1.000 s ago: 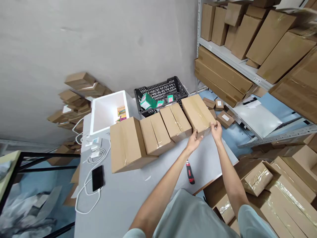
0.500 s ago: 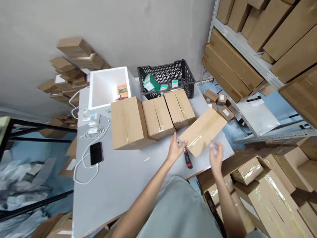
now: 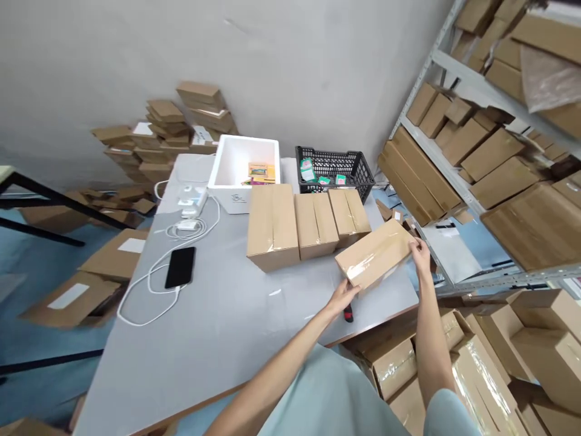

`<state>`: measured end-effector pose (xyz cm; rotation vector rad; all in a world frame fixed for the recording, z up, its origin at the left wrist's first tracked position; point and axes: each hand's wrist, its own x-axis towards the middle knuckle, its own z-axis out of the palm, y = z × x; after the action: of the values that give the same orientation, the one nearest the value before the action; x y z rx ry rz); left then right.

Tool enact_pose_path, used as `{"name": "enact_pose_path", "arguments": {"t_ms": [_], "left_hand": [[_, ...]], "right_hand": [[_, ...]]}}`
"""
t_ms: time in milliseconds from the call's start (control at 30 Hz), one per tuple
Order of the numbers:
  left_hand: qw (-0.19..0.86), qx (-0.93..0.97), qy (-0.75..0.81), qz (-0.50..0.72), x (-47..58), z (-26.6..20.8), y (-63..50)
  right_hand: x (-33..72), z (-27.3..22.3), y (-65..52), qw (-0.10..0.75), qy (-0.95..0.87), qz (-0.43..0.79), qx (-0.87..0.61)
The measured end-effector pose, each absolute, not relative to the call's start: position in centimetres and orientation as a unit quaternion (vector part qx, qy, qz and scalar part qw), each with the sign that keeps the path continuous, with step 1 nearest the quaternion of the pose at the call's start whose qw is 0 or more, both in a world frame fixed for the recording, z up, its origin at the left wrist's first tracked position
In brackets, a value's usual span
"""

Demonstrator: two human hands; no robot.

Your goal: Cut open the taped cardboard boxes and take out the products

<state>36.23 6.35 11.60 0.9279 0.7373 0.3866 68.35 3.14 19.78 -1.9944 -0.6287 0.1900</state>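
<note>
A taped cardboard box (image 3: 377,249) is held between my two hands at the right side of the table. My left hand (image 3: 342,297) grips its near left corner, the fingers partly hidden beneath. On the far right end, my right hand (image 3: 421,254) pinches the edge. Just below my left hand shows the red and black handle of a tool (image 3: 348,313), its other end covered. Beyond the held box, a tall carton (image 3: 273,221), a smaller carton (image 3: 315,224) and another carton (image 3: 348,213) stand in a row.
Behind the row are a white foam box (image 3: 229,197) with colourful packets and a black crate (image 3: 363,178) with green-and-white boxes. A phone (image 3: 180,267) on a white cable lies on the left of the table (image 3: 218,339). Shelves (image 3: 458,188) and piled cartons (image 3: 483,375) border the right.
My right hand has moved from beside the box onto its far right end. The box is turned slightly and now covers more of the red and black tool. The camera view has shifted.
</note>
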Motion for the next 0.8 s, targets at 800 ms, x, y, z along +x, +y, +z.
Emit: {"name": "enact_pose_path", "arguments": {"t_ms": [800], "left_hand": [[0.476,0.419,0.662,0.398,-3.8,8.7,4.4]], "right_hand": [[30.1,13.5,-4.2,0.463,-0.335,0.378,-0.728]]}}
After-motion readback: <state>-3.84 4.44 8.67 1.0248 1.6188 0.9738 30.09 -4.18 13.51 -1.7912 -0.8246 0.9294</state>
